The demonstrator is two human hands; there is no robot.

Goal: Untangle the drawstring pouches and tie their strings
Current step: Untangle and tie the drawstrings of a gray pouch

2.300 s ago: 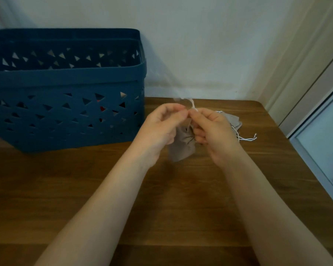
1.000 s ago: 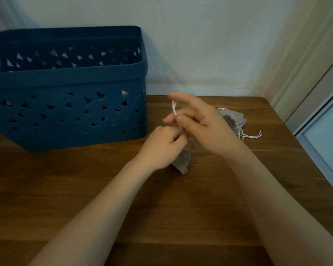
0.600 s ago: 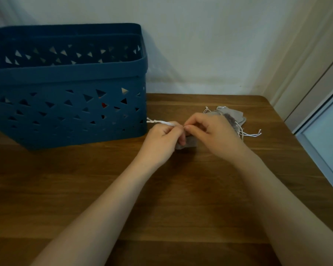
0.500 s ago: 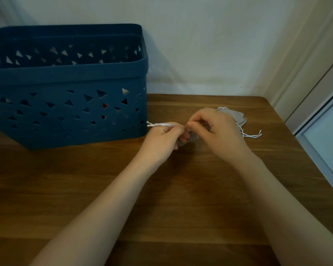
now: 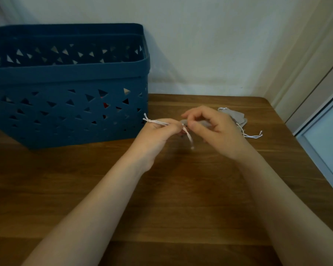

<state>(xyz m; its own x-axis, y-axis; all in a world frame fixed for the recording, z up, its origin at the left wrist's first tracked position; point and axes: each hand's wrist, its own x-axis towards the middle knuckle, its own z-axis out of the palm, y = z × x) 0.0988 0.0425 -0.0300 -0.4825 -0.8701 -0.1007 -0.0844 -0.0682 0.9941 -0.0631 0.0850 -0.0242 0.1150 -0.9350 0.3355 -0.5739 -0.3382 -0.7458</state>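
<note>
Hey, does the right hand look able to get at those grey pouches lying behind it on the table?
Probably yes. The grey pouches lie on the table just behind the right hand, nothing between them. But its fingers are busy at the white string, which the left hand grips.

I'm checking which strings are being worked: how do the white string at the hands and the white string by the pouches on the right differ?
The string at the hands is pinched in the left hand and held off the table; the loose string lies untouched on the table. The held one runs straight; the loose one curves. Both are thin and white.
</note>
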